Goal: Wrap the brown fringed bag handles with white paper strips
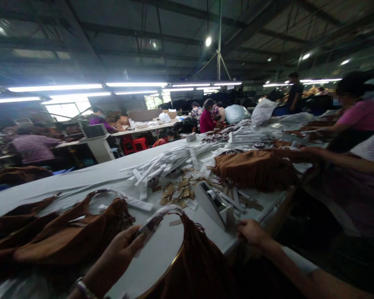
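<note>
My left hand (124,249) is closed around the white-wrapped part of the curved handle of a brown fringed bag (195,265). The bag hangs at the near table edge, its lower part dark and cut off by the frame. To the right, my right hand (252,232) has its fingers pinched together just beside a tape dispenser (216,207). Whatever those fingers hold, if anything, is too small to make out. Another brown bag (65,236), also with a wrapped handle, lies on the table at the left.
On the white table (96,176) lie a heap of white strips (168,164) and scattered cardboard pieces (179,191). A co-worker in pink (366,116) stands at the right. Near another person's arm (339,160) sits a brown fringed bag (255,168). Red stools (140,143) stand behind.
</note>
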Demonstrator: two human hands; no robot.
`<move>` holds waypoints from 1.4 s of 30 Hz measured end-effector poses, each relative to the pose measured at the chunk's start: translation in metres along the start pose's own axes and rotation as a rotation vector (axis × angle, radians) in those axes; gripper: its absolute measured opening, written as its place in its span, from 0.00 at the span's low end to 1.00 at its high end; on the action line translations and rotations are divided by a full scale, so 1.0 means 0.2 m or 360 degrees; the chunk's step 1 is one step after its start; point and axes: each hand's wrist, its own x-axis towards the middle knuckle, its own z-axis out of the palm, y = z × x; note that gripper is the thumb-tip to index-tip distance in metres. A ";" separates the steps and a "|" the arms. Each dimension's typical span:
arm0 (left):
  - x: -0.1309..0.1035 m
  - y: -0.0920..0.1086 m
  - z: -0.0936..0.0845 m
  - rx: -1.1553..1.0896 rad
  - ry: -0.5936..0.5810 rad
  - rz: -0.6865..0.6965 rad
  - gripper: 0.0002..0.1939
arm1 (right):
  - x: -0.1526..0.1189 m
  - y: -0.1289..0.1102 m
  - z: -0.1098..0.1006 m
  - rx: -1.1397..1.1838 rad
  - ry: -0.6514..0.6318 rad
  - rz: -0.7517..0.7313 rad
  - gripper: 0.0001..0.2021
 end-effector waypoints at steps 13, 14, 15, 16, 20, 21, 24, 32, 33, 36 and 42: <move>-0.07 0.03 0.07 0.0245 0.0291 0.0220 0.15 | -0.37 -0.80 0.95 0.0656 -0.0980 -0.0448 0.22; -0.07 0.03 0.08 0.0304 0.0344 0.0248 0.14 | -0.37 -0.82 0.99 0.0669 -0.0962 -0.0427 0.22; -0.07 0.03 0.08 0.0363 0.0397 0.0270 0.13 | -0.36 -0.83 1.03 0.0662 -0.0929 -0.0411 0.22; -0.07 0.02 0.09 0.0418 0.0444 0.0290 0.12 | -0.35 -0.83 1.05 0.0636 -0.0885 -0.0401 0.22; -0.07 0.02 0.11 0.0541 0.0565 0.0367 0.09 | -0.32 -0.79 1.08 0.0507 -0.0730 -0.0355 0.21; -0.07 0.02 0.12 0.0552 0.0581 0.0385 0.09 | -0.32 -0.78 1.08 0.0492 -0.0716 -0.0325 0.22; -0.07 0.02 0.13 0.0591 0.0599 0.0422 0.08 | -0.31 -0.76 1.10 0.0504 -0.0722 -0.0216 0.24; -0.08 0.00 0.17 0.0825 0.0659 0.0483 0.06 | -0.29 -0.73 1.10 0.0598 -0.0879 0.0027 0.30; -0.08 0.00 0.17 0.0823 0.0655 0.0494 0.06 | -0.29 -0.73 1.09 0.0599 -0.0897 0.0023 0.30; -0.09 0.02 0.15 0.0777 0.0626 0.0492 0.07 | -0.30 -0.72 1.08 0.0669 -0.0971 0.0016 0.29; -0.09 0.04 0.08 0.0344 0.0436 0.0288 0.12 | -0.32 -0.69 1.13 0.0963 -0.0935 -0.0096 0.21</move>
